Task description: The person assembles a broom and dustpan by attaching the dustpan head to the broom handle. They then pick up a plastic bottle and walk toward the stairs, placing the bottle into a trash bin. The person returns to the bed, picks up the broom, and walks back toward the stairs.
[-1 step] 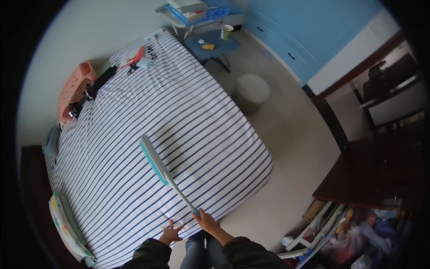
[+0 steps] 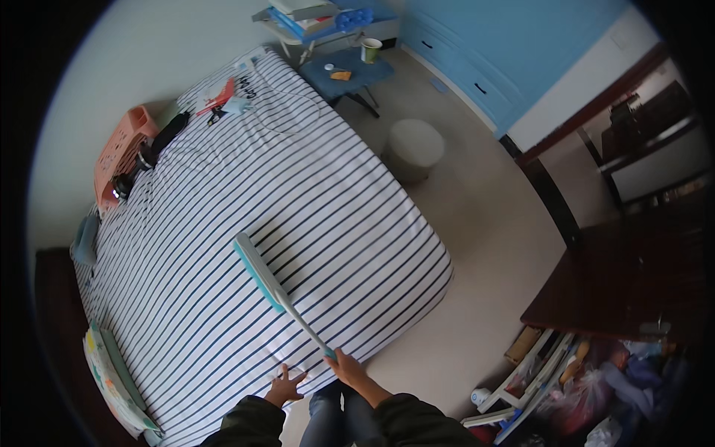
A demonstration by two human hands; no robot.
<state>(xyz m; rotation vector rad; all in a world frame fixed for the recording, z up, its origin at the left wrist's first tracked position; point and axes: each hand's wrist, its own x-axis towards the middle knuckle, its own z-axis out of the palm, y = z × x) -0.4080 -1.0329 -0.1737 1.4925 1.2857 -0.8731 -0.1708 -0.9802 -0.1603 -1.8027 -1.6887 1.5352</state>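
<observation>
A bed brush with a long pale handle and turquoise bristles lies across the middle of the striped bed sheet. Its bristles meet the sheet along the left side of the head. My right hand is closed around the turquoise end of the handle, at the near edge of the bed. To its left, my left hand rests on the sheet near that same edge, fingers spread, holding nothing. Dark sleeves cover both forearms.
An orange plastic basket lies tipped at the bed's far left, by dark objects. A patterned pillow sits at the left edge. Beyond the bed stand a blue stool with a cup and a round pale stool. A cluttered rack stands right.
The brush head has shifted very slightly toward me and lies a little flatter on the sheet. My left hand stays in place; the view has tilted slightly.
</observation>
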